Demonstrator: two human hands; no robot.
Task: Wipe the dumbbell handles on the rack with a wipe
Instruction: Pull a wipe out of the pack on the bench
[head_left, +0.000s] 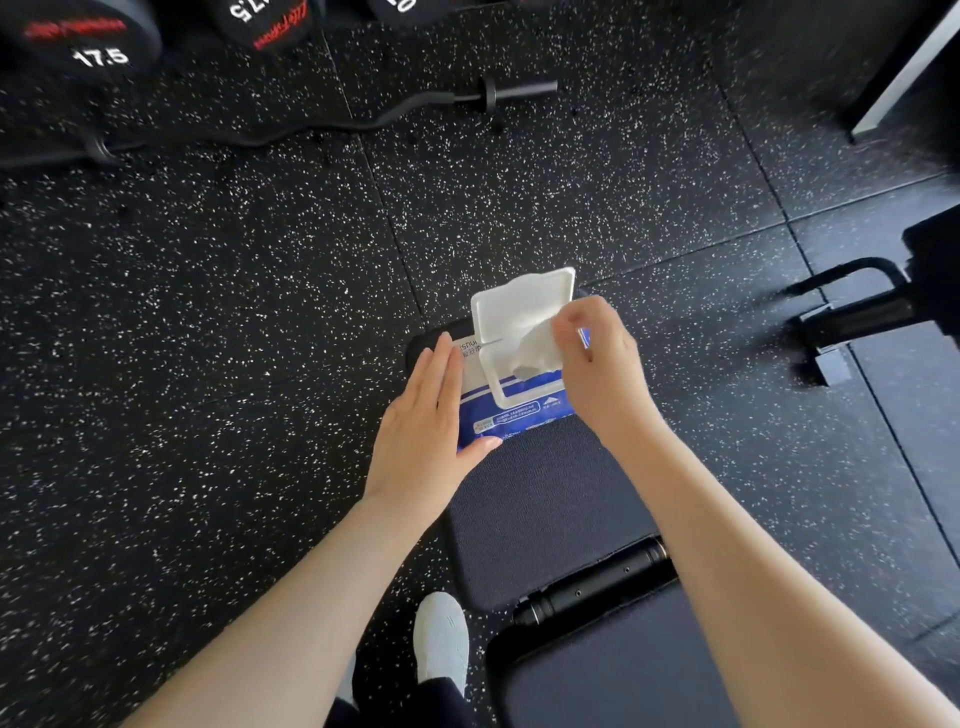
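On one bench pad (540, 499) lies one wipe pack (511, 410), left hand (423, 431) flat beside it, right hand (597, 358) pinching one wipe (535, 338).

Black rubber floor (208, 312) flecked white, with a dark padded bench (540, 509) standing on it.

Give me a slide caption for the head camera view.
Right hand pulls a wipe from the open pack while left hand steadies it.
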